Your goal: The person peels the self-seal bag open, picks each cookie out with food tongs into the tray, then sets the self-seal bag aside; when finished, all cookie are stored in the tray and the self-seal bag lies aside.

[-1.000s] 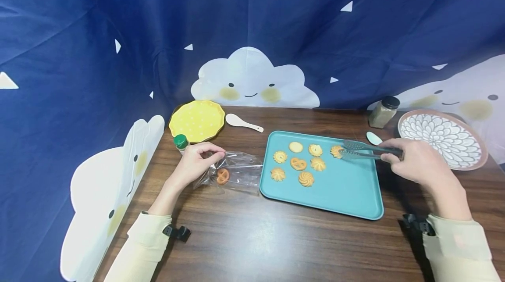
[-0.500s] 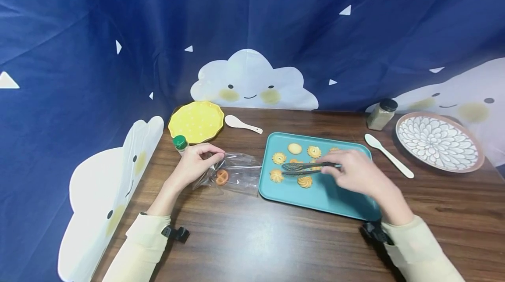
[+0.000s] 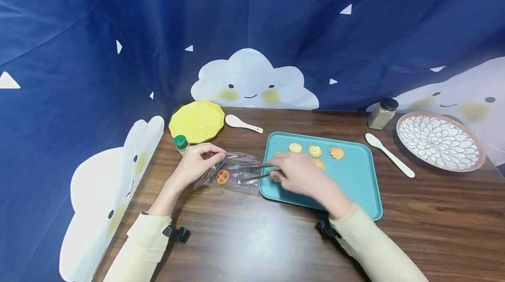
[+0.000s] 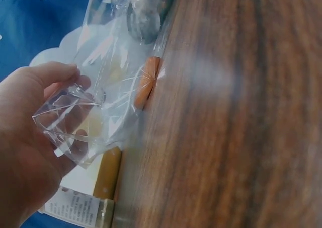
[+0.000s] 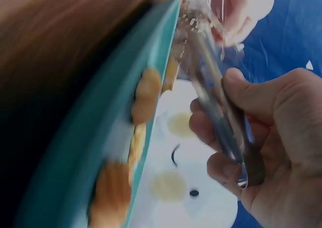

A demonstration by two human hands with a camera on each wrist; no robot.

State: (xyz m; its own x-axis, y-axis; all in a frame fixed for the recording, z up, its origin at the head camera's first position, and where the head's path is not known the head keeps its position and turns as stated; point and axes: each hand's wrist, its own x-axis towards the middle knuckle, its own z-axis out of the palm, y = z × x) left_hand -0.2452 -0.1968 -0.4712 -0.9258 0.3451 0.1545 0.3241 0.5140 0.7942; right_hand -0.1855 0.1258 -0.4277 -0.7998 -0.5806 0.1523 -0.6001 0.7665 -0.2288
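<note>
My left hand (image 3: pixel 197 163) pinches the clear plastic bag (image 3: pixel 242 159) lying on the table. Inside it rests a brown pretzel-shaped cookie (image 3: pixel 222 177), seen edge-on in the left wrist view as an orange-brown cookie (image 4: pixel 148 82). Metal tongs (image 5: pixel 221 102) are gripped in my right hand (image 3: pixel 300 174), which is over the left side of the teal tray (image 3: pixel 351 185). The tongs' ends overlap the bag, spread apart, with no cookie visible between them. Several butter cookies (image 3: pixel 336 153) lie on the tray, some hidden under the right hand.
A yellow plate (image 3: pixel 197 122), a green-capped jar (image 3: pixel 180 142) and a white spoon (image 3: pixel 242 124) stand back left. On the right are a second spoon (image 3: pixel 390 155), a black-capped jar (image 3: pixel 382 114) and a petal-patterned plate (image 3: pixel 439 141).
My right hand has swept left with the tongs, from the tray's right side across to the bag. The left hand holds its place, and the pretzel-shaped cookie stays in the bag.
</note>
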